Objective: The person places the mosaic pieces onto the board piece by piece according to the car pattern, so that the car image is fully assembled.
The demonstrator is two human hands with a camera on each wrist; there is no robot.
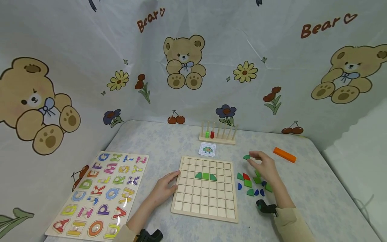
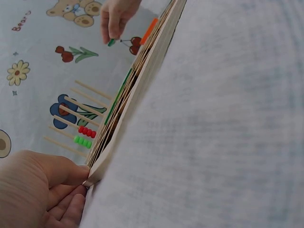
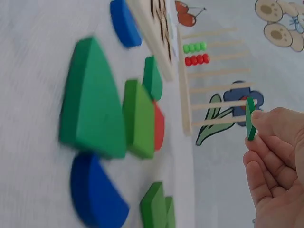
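In front of you lies the wooden grid board [image 1: 213, 210], with a lighter green square [image 1: 205, 176] between two darker quarter-rounds [image 1: 213, 177] in side-by-side compartments of one row. The letter board [image 1: 105, 219] to your left holds coloured letters in its recesses, and the peg rack [image 1: 217, 141] beyond carries green beads [image 1: 207, 134] and red beads [image 1: 212, 134] on two neighbouring pegs.

Your left hand [image 1: 163, 189] has thumb and forefinger apart, their tips touching the grid board's left edge. Your right hand [image 1: 266, 166] pinches a green piece [image 1: 246, 157] between thumb and fingertips, with the other fingers loosely bent; you hold it above the table, just right of the grid board's far corner. Near that hand, loose green, red and blue pieces [image 1: 248, 184] lie on the table, and an orange bar [image 1: 285, 155] sits farther right
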